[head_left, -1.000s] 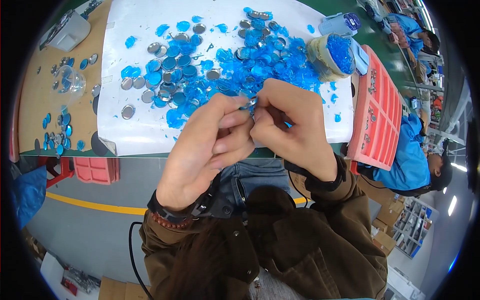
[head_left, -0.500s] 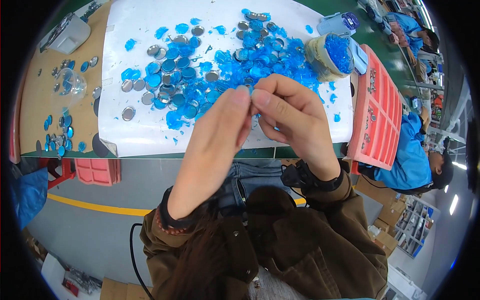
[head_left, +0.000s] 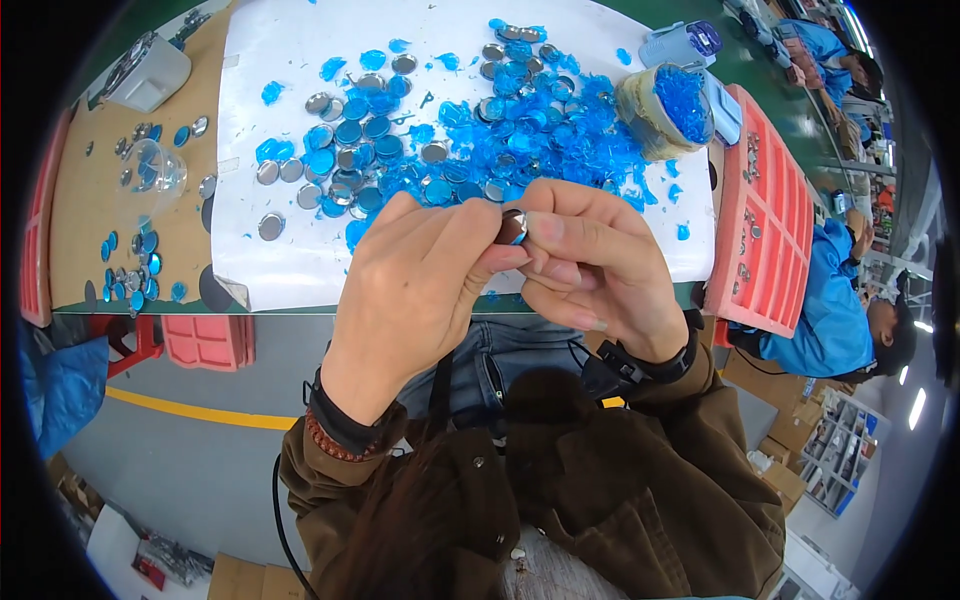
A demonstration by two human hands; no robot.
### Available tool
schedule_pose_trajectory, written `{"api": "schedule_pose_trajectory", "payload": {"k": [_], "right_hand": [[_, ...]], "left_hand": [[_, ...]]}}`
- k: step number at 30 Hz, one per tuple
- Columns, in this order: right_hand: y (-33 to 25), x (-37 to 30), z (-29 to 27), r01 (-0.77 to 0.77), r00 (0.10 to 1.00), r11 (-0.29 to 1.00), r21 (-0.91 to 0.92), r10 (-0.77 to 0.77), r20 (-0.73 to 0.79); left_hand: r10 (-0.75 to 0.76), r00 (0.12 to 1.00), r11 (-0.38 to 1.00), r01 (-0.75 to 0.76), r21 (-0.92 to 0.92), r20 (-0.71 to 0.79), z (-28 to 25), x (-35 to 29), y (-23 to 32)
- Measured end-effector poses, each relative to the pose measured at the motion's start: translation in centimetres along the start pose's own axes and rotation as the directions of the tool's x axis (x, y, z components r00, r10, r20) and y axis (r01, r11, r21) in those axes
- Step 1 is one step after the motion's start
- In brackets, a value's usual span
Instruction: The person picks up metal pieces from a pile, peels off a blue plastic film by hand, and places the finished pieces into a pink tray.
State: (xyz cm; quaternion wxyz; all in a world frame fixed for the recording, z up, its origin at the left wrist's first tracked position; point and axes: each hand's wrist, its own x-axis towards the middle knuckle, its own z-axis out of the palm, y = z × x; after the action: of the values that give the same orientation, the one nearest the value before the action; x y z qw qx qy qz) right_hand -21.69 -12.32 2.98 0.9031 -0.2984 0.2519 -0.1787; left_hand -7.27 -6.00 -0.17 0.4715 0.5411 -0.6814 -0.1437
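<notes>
Between my two hands, over the table's near edge, is a small round metal disc (head_left: 512, 230) with a shiny face and a bit of blue at its lower rim. My left hand (head_left: 400, 275) pinches it from the left with thumb and bent fingers. From the right, the thumb and fingertips of my right hand (head_left: 610, 262) close on its other edge. Beyond them, a white sheet (head_left: 250, 270) bears many loose discs, some silver and some blue-faced. Crumpled scraps of blue film (head_left: 590, 140) lie heaped among them, thickest toward the right.
A tub (head_left: 650, 115) stuffed with blue film stands at the right, before a pale blue container (head_left: 680, 45). Pink compartment trays (head_left: 755, 215) sit at the right edge. On brown board at left are a clear cup (head_left: 158, 172), discs and a white box (head_left: 145, 75). Co-workers in blue sit farther right.
My hands have come lower, toward me, and turned so that the metal disc shows between the fingers. The view has shifted slightly; the discs on the sheet look unmoved.
</notes>
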Motion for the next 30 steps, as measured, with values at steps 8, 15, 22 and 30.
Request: {"api": "schedule_pose_trajectory", "payload": {"k": [8, 15, 22, 30], "right_hand": [[1.0, 0.2, 0.0, 0.018, 1.0, 0.994, 0.109, -0.016, -0.019], [1.1, 0.3, 0.6, 0.003, 0.995, 0.998, 0.063, 0.003, -0.102], [-1.0, 0.7, -0.1, -0.338, 0.926, 0.935, -0.103, 0.311, -0.215], [-1.2, 0.6, -0.3, -0.363, 0.926, 0.893, -0.267, 0.315, -0.206]], "left_hand": [[0.015, 1.0, 0.999, -0.015, -0.038, 0.005, -0.3, -0.1, -0.2], [0.113, 0.992, 0.988, -0.108, 0.111, -0.046, -0.1, -0.2, -0.3], [0.104, 0.988, 0.951, -0.133, 0.279, 0.116, 0.0, -0.9, -0.6], [-0.255, 0.965, 0.958, 0.246, -0.145, -0.053, 1.6, -0.9, 1.1]]}}
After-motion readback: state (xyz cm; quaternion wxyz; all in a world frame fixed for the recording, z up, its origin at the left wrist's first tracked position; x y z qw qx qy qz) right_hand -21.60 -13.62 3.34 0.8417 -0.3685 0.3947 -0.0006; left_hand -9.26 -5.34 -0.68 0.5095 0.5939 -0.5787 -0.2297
